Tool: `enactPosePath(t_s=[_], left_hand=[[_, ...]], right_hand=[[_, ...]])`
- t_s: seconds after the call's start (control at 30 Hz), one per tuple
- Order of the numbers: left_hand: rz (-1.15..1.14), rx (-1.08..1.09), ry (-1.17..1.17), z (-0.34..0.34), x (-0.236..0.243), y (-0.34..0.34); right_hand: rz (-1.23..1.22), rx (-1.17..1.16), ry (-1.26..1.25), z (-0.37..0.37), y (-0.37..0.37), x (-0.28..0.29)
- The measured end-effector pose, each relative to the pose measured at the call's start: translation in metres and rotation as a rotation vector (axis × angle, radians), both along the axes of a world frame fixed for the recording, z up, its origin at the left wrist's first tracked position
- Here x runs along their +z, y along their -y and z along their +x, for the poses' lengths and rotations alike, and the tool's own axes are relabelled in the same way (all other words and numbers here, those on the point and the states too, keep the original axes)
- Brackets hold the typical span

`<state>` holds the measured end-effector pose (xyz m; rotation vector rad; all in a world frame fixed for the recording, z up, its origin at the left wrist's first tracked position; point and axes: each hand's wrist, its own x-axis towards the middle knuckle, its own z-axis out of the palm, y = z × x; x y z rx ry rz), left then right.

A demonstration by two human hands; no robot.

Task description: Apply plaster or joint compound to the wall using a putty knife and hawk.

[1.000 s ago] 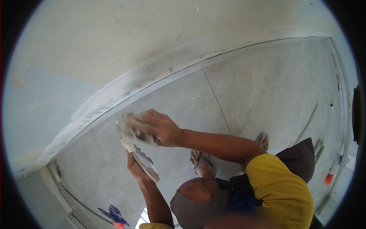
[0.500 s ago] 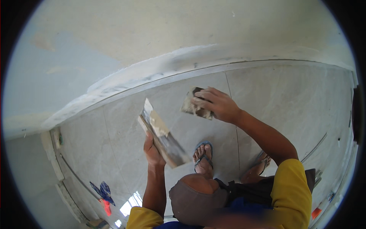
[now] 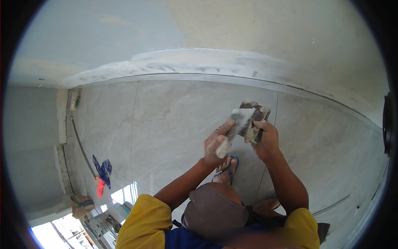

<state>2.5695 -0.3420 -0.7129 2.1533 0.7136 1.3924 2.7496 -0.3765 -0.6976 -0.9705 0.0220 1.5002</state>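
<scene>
My left hand (image 3: 214, 146) grips a long, flat trowel (image 3: 240, 116), its light-smeared blade angled up to the right and somewhat blurred. My right hand (image 3: 267, 141) holds a dark square plate (image 3: 261, 114) caked with pale compound, thumb on its face. The two tools meet or overlap in front of me, above the tiled floor (image 3: 166, 112). Beyond them, a rough band of white compound (image 3: 186, 62) runs along the bottom of the wall (image 3: 265, 25). My sandalled foot (image 3: 224, 170) shows below my hands.
On the left floor lie a long bar (image 3: 81, 145), blue plastic (image 3: 104, 170), a red item (image 3: 100, 185), small items (image 3: 75, 101) by the edge and cardboard (image 3: 81, 205), with more clutter (image 3: 103, 224) by a bright opening. Thin rods (image 3: 331, 205) lie at right.
Both hands have moved rightward. The plate and trowel, apart half a second ago, are now together, with the trowel turned toward the plate. The view has swung, showing more of the left side.
</scene>
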Motion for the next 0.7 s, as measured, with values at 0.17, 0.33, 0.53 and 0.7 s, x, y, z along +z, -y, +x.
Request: enactPosePath(t_s=[0.17, 0.33, 0.53, 0.7], left_hand=[[0.139, 0.027, -0.123, -0.020, -0.007, -0.010], [-0.844, 0.351, 0.018, -0.043, 0.005, 0.012], [-1.725, -0.001, 1.006, -0.039, 0.049, 0.009], [-1.593, 0.119, 0.969, -0.078, 0.072, 0.016]], right_hand=[[0.156, 0.136, -0.134, 0.014, 0.002, 0.040], [0.405, 0.168, 0.195, 0.006, -0.012, 0.078], [1.261, 0.400, 1.481, -0.008, -0.043, 0.076], [1.367, 0.513, 1.931, -0.002, -0.074, 0.039]])
